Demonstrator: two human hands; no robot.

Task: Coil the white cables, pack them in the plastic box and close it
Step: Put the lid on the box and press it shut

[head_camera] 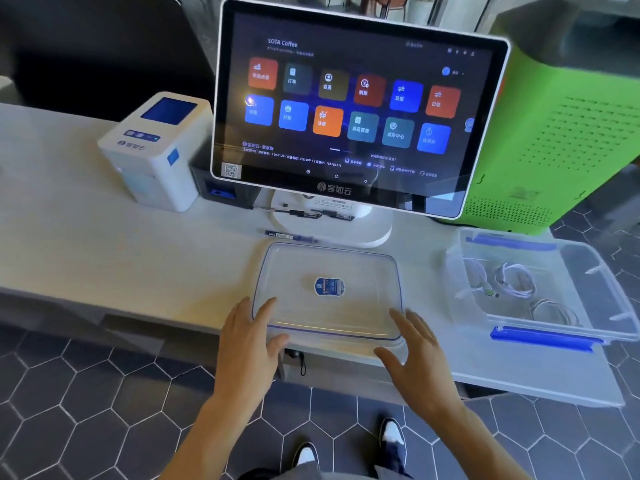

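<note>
Coffee shop counter, point-of-sale screen (349,109), receipt printer (156,150)

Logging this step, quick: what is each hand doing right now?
Left hand: open, fingers spread at the near-left corner of the clear lid, gripping nothing.
Right hand: open, fingers spread at the lid's near-right corner, gripping nothing.

1. The lid (327,292) lies flat on the counter (104,258), at its near edge.
2. The monitor (353,109) stands at the lid's 12 o'clock, with a pen (289,236) between them.
3. The printer (156,150) sits at 10 o'clock.
4. The plastic box (568,327) sits at 3 o'clock, with the cables (516,280) inside.
5. The left hand (247,344) is at the lid's 7 o'clock and the right hand (415,351) at 5 o'clock.
</note>
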